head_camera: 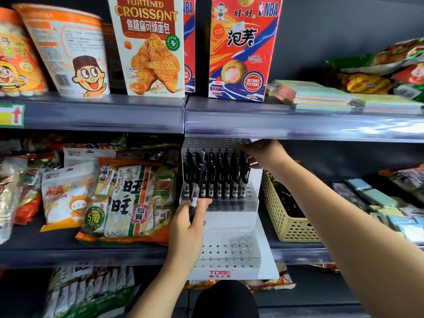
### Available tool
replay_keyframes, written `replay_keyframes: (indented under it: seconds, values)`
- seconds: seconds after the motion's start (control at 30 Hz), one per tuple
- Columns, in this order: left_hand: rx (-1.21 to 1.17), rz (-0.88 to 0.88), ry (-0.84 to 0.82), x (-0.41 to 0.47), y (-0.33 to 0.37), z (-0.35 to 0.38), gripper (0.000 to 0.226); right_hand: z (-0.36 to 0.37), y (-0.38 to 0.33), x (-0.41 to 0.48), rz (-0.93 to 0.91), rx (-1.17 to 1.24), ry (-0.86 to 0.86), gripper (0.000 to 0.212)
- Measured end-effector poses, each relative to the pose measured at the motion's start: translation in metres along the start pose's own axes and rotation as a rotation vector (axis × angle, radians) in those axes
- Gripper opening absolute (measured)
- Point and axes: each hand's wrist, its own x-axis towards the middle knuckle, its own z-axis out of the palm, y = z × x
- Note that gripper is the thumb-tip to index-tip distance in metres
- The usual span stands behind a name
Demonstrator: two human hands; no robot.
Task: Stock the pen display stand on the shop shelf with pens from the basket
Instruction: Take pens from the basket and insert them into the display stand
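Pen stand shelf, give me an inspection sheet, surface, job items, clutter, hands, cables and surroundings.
Surface: dark shelf, crowded.
Job's things: pen stand, middle tier filled with black pens, front tier holes empty; basket directly right of it.
Clutter: snack bags left, sticky notes right.
Hands: left hand holds a pen at the stand's left; right hand touches the row's right end.
Cables: nothing seen.
Surroundings: snack boxes on the shelf above.

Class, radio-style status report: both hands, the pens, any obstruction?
Left hand gripping one pen. Right hand at stand's back row of pens. Front tier holes empty. Nothing blocking.
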Motion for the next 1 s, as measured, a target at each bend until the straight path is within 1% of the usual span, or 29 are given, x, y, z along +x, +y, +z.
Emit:
replay_keyframes:
  seconds: [0.1, 0.27, 0.33, 0.37, 0.43, 0.53, 0.57, 0.6, 0.67, 0.73, 0.77, 0.8, 0.83, 0.87, 0.9, 0.93, 1.0]
  values:
    - [0.010, 0.003, -0.014, 0.000, 0.000, 0.000, 0.019, -0.001, 0.000, -0.004, -0.001, -0.056, 0.018, 0.022]
    - [-0.011, 0.018, -0.046, -0.004, 0.000, 0.003, 0.020, -0.007, 0.009, -0.030, -0.170, -0.148, 0.264, 0.026]
    - [-0.016, 0.009, -0.055, -0.005, -0.001, 0.006, 0.021, -0.006, 0.010, -0.050, -0.211, -0.115, 0.288, 0.022]
    - [-0.016, 0.005, -0.066, -0.006, -0.002, 0.008, 0.022, -0.005, 0.011, -0.061, -0.222, -0.082, 0.267, 0.019]
    - [-0.011, 0.005, -0.102, -0.008, -0.002, 0.013, 0.024, -0.001, 0.009, -0.084, -0.217, -0.005, 0.153, 0.015]
    - [0.005, 0.023, -0.193, -0.014, 0.001, 0.022, 0.026, 0.005, 0.010, -0.111, -0.177, 0.076, -0.150, 0.011]
    - [0.012, 0.034, -0.239, -0.016, 0.002, 0.025, 0.027, 0.007, 0.012, -0.116, -0.169, 0.083, -0.226, 0.012]
    - [0.028, 0.045, -0.284, -0.019, 0.002, 0.027, 0.028, 0.008, 0.015, -0.121, -0.160, 0.099, -0.263, 0.015]
    - [0.055, 0.042, -0.330, -0.023, 0.001, 0.031, 0.027, 0.009, 0.021, -0.124, -0.124, 0.164, -0.271, 0.016]
    - [0.088, 0.038, -0.329, -0.024, 0.000, 0.034, 0.024, 0.006, 0.025, -0.124, -0.097, 0.207, -0.269, 0.012]
    - [0.101, 0.045, -0.319, -0.024, -0.002, 0.035, 0.019, 0.004, 0.028, -0.123, -0.090, 0.207, -0.266, 0.011]
    - [0.101, 0.032, -0.313, -0.023, -0.003, 0.035, 0.007, 0.001, 0.029, -0.122, -0.092, 0.199, -0.250, 0.011]
    - [0.105, 0.012, -0.304, -0.022, -0.005, 0.036, 0.010, -0.002, 0.031, -0.120, -0.100, 0.193, -0.208, 0.012]
    - [0.113, 0.004, -0.292, -0.021, -0.009, 0.035, 0.026, -0.007, 0.033, -0.116, -0.110, 0.196, -0.143, 0.013]
    - [0.120, -0.002, -0.274, -0.019, -0.014, 0.035, 0.036, -0.012, 0.034, -0.111, -0.124, 0.209, -0.057, 0.012]
    - [0.131, 0.000, -0.252, -0.017, -0.016, 0.034, 0.039, -0.019, 0.034, -0.105, -0.138, 0.223, 0.042, 0.012]
    - [0.147, 0.012, -0.213, -0.016, -0.020, 0.031, 0.036, -0.031, 0.035, -0.090, -0.165, 0.193, 0.241, 0.015]
